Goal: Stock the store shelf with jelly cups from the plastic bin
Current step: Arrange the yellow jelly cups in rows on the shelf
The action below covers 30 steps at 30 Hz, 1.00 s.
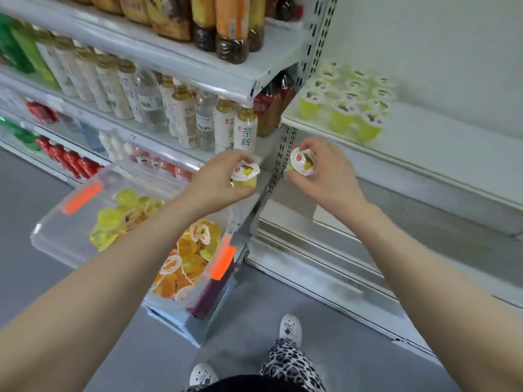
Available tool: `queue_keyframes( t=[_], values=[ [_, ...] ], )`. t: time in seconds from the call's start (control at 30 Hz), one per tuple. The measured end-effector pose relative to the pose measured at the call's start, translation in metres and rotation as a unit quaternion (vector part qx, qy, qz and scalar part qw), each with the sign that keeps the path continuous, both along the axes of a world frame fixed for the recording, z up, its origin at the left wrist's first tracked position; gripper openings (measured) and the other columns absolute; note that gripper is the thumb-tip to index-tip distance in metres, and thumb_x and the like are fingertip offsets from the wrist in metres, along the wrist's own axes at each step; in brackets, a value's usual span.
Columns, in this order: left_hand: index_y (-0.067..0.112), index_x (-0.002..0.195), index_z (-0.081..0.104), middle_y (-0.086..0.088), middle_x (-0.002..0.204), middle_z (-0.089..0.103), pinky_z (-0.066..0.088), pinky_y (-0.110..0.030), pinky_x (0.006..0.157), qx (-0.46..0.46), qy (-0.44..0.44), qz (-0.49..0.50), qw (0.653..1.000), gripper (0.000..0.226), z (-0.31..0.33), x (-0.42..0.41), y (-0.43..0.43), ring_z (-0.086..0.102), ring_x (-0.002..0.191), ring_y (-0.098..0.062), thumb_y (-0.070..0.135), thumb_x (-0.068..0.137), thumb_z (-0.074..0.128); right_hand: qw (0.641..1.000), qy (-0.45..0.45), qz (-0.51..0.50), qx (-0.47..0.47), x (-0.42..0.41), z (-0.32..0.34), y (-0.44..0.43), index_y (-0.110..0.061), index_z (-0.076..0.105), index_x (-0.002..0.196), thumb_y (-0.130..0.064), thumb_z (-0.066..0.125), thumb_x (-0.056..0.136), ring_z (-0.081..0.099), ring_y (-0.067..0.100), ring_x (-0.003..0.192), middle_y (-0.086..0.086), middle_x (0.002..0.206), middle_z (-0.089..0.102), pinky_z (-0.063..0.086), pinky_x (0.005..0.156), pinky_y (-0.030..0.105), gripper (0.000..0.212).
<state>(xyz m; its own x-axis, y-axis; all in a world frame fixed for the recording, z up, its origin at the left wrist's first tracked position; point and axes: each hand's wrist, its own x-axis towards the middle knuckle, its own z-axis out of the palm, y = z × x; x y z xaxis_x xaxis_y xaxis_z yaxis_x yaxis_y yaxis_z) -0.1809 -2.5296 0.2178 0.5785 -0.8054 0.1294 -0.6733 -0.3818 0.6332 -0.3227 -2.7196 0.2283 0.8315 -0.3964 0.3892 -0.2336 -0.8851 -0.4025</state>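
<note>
- White shelf [452, 142], at right, holds a cluster of green jelly cups [343, 114]; much of it is bare.
- Clear plastic bin [45, 230], lower left, holds many more.
- Left hand [218, 179] grips a yellow cup [244, 174] and right hand [331, 171] grips a second cup [302, 164], both just below that shelf.

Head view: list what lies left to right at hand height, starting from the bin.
bin → left hand → left cup → shelf upright → right cup → right hand
</note>
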Motion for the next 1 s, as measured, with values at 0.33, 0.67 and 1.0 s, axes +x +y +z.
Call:
queue_keyframes(
  t=[0.33, 0.67, 1.0],
  values=[
    [0.031, 0.122, 0.056, 0.017, 0.125, 0.055, 0.037, -0.022, 0.094, -0.094, -0.073, -0.054, 0.991, 0.051, 0.064, -0.059, -0.154, 0.048, 0.115, 0.000, 0.047, 0.078, 0.074, 0.988, -0.108, -0.104, 0.045, -0.072, 0.075, -0.146, -0.024, 0.055, 0.103, -0.047, 0.073, 0.078, 0.058, 0.014, 0.086, -0.010, 0.094, 0.062, 0.047, 0.079, 0.034, 0.038],
    [0.027, 0.125, 0.057, 0.011, 0.124, 0.057, 0.036, -0.022, 0.094, -0.128, -0.088, 0.003, 0.988, 0.050, 0.095, -0.069, -0.264, 0.049, 0.117, -0.007, 0.043, 0.080, 0.074, 0.982, -0.008, -0.167, 0.092, -0.064, 0.067, -0.303, -0.018, 0.059, 0.107, -0.032, 0.075, 0.078, 0.058, 0.026, 0.098, 0.006, 0.103, 0.065, 0.038, 0.077, 0.030, 0.036],
    [0.030, 0.124, 0.057, 0.013, 0.120, 0.057, 0.042, -0.029, 0.095, -0.117, -0.107, 0.057, 0.986, 0.052, 0.096, -0.050, -0.302, 0.051, 0.114, -0.007, 0.046, 0.078, 0.074, 0.984, 0.023, -0.138, 0.111, -0.011, 0.042, -0.363, -0.018, 0.061, 0.107, -0.030, 0.075, 0.078, 0.058, 0.029, 0.101, 0.007, 0.105, 0.066, 0.045, 0.087, 0.038, 0.035]
  ],
)
